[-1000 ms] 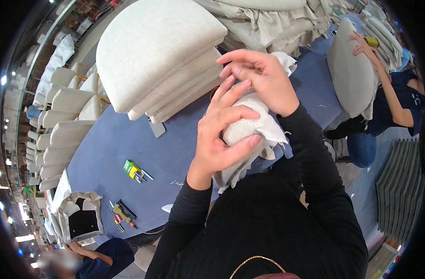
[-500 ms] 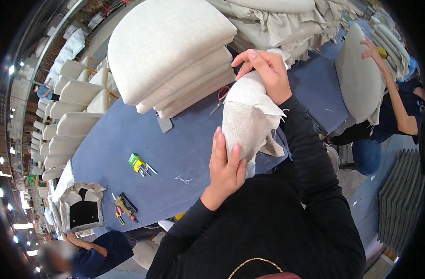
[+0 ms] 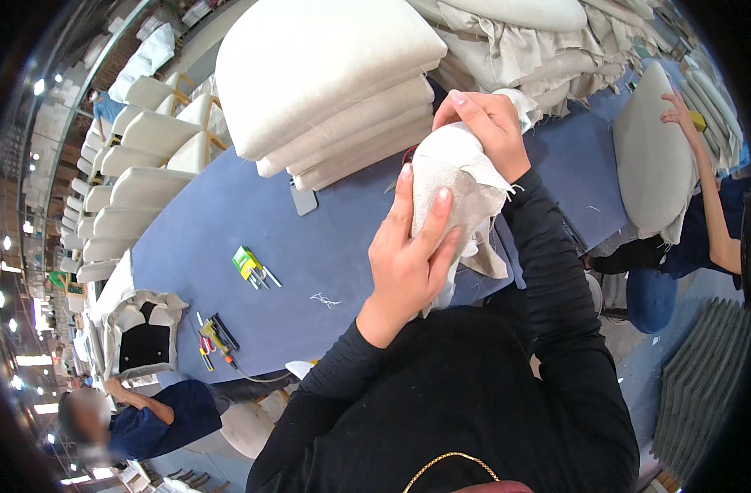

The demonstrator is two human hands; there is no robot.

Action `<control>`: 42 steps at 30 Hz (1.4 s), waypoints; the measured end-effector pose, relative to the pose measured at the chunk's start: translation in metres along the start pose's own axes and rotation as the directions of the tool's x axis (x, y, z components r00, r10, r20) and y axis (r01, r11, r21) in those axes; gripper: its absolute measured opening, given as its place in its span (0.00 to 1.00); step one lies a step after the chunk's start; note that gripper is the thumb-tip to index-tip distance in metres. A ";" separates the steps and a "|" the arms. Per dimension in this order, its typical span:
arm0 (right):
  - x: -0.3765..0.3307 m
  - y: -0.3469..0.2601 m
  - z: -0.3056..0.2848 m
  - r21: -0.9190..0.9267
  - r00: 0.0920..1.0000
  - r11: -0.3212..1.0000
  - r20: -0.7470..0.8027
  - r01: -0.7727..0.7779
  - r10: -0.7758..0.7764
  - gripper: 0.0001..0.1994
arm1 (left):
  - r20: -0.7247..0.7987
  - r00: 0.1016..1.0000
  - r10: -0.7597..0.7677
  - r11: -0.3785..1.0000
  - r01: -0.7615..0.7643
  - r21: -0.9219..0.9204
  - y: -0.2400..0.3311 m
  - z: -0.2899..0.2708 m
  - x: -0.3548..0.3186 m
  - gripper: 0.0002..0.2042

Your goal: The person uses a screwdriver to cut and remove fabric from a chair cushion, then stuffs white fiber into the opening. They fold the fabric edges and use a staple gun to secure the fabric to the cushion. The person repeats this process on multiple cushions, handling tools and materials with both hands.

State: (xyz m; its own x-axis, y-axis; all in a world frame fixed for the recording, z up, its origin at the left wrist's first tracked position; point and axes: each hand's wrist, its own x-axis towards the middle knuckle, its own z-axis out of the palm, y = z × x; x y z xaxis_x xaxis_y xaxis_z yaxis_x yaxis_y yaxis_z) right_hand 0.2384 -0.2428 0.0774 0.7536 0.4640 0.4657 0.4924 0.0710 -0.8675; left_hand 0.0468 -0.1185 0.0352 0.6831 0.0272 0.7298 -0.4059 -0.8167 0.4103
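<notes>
A cushion-like piece covered in beige fabric (image 3: 448, 156) stands edge-on in front of me, with loose, frayed cloth hanging along its right side. My left hand (image 3: 412, 255) lies against its near left face, fingers stretched and spread over the fabric. At the far end, my right hand (image 3: 492, 131) bends its fingers over the top edge and grips the piece. Just left of it, scissors (image 3: 407, 154) with a red handle are mostly hidden behind the piece. The underside of the piece is out of sight.
Stacked beige cushions (image 3: 334, 66) rise beyond my hands. On the blue table (image 3: 186, 246) lie a green-yellow box (image 3: 246, 261), a staple gun (image 3: 219, 333), a grey flat object (image 3: 303, 200) and thread (image 3: 324, 301). Co-workers sit at left and right, one holding a cushion panel (image 3: 651, 156).
My left hand has slid up and away from me along the fabric. My right hand keeps its grip at the far end. The whole view has shifted slightly.
</notes>
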 end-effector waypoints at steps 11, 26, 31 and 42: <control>-0.019 -0.007 0.000 0.055 0.994 0.998 -0.112 -0.003 0.009 0.26 | 0.014 0.998 0.057 0.909 -0.046 -0.415 -0.003 0.002 0.051 0.37; -0.046 -0.019 -0.012 0.208 0.963 0.968 -0.254 0.142 -0.086 0.15 | -0.019 0.997 0.076 0.904 -0.077 -0.420 0.006 0.003 0.048 0.31; -0.144 -0.003 0.010 0.073 0.832 0.964 -0.524 0.257 -0.182 0.10 | -0.023 1.000 0.018 0.874 -0.027 -0.485 -0.007 -0.003 0.054 0.29; -0.126 -0.020 0.025 0.240 0.865 0.965 -0.501 0.102 0.033 0.32 | 0.155 0.943 0.295 0.478 -0.004 -0.879 -0.054 0.042 0.124 0.21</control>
State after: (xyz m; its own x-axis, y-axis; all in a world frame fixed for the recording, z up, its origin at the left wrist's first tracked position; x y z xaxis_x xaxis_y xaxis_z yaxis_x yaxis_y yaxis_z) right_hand 0.1228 -0.2800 0.0316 0.8860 -0.0386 0.4620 0.4481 0.3276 -0.8318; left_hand 0.1792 -0.0954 0.0807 0.6189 -0.3045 0.7240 -0.7303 0.1164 0.6732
